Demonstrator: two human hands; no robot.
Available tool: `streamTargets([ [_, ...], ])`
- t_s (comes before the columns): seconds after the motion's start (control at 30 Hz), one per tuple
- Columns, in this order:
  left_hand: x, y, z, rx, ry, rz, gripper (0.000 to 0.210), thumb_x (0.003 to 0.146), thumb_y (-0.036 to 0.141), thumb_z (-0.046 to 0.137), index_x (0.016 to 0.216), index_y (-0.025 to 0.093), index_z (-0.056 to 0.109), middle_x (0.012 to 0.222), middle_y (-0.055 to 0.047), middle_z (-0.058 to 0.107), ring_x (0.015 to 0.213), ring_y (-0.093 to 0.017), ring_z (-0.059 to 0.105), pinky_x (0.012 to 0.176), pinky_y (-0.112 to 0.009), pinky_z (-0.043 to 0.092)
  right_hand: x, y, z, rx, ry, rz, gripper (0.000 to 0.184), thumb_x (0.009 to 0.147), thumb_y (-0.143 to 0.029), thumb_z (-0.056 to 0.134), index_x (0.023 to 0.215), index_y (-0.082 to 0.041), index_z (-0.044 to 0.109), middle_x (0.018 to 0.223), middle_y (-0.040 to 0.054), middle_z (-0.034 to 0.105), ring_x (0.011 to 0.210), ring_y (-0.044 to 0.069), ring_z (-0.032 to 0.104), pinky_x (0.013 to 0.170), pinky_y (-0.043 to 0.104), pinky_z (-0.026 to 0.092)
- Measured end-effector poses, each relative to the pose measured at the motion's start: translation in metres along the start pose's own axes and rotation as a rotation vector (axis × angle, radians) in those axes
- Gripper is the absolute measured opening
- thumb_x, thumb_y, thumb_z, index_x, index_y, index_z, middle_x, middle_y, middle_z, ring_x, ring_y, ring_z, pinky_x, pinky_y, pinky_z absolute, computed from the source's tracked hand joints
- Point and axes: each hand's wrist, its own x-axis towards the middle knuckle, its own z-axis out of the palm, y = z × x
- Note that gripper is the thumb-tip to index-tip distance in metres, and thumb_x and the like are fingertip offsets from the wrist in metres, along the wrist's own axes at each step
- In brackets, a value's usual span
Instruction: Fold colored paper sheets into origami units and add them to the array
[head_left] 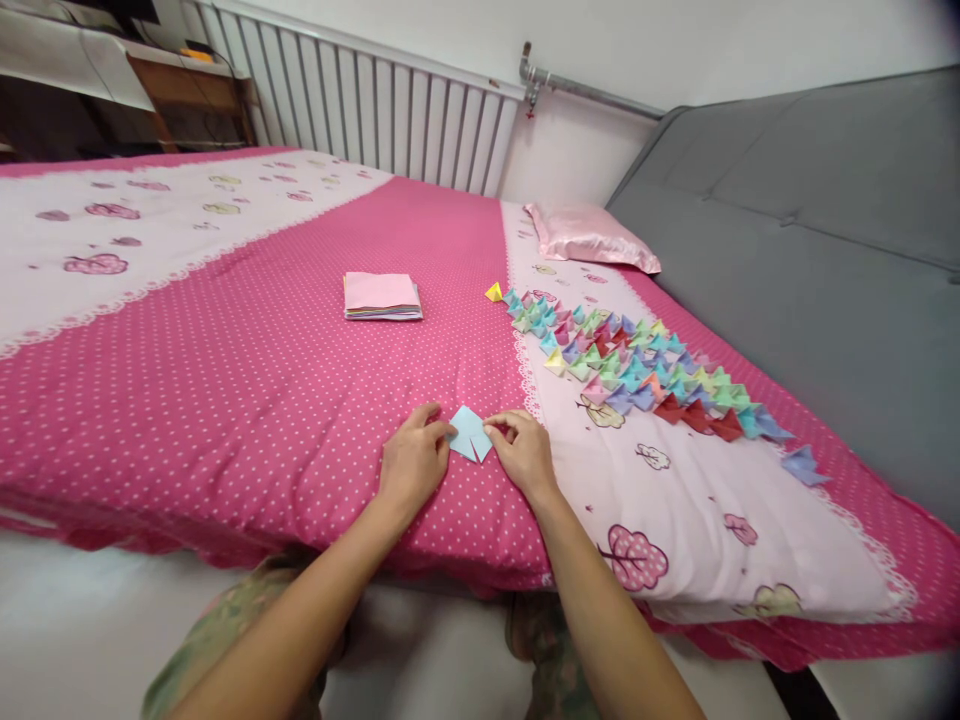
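Observation:
A light blue sheet of origami paper (466, 428), partly folded, lies near the front edge of the bed with a slit showing along its lower side. My left hand (416, 455) pinches its left corner between thumb and fingers. On the opposite side, my right hand (523, 450) grips the right corner the same way. Beyond them rests a stack of square coloured paper (381, 293) with a pink sheet on top. To the right, rows of small folded paper boats (630, 360) in many colours spread over the white band of the bedspread.
The pink dotted bedspread (247, 370) covers the bed. A pink pillow (589, 235) lies against the grey headboard (810, 220). A white radiator (375, 95) and a pipe (592, 88) run along the back wall. A desk (187, 85) stands at the far left.

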Motion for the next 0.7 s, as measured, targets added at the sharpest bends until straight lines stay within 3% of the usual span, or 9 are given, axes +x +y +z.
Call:
streamTargets([
  [0.23,-0.0034,0.0029,-0.0032,0.042,-0.033,0.056,0.023,0.078,0.02,0.049,0.088,0.022,0.07,0.118,-0.008,0.058,0.099,-0.025,0.059,0.082,-0.038,0.05,-0.0009,-0.0045,0.0054,-0.1,0.036,-0.004,0.019,0.066,-0.038,0.066,0.074,-0.021,0.065,0.078,0.0049,0.061,0.072,0.019,0.056,0.07,0.033,0.044],
  [0.43,-0.0032,0.002,-0.0023,0.043,-0.02,0.029,0.025,0.076,0.018,0.049,0.085,0.018,0.072,0.116,-0.011,0.059,0.099,-0.025,0.06,0.088,-0.039,0.048,-0.001,-0.0042,0.0047,-0.11,0.031,0.014,0.009,0.068,-0.025,0.06,0.074,-0.02,0.066,0.078,0.0047,0.062,0.07,0.019,0.056,0.067,0.031,0.044],
  [0.7,-0.0026,-0.0008,-0.0018,0.08,0.039,-0.004,0.024,0.075,0.017,0.047,0.073,0.016,0.072,0.108,-0.011,0.064,0.094,-0.023,0.062,0.087,-0.035,0.049,-0.0002,-0.0004,0.0011,-0.057,0.039,0.027,0.019,0.066,-0.013,0.051,0.072,-0.018,0.068,0.074,0.0033,0.062,0.061,0.015,0.054,0.063,0.028,0.044],
])
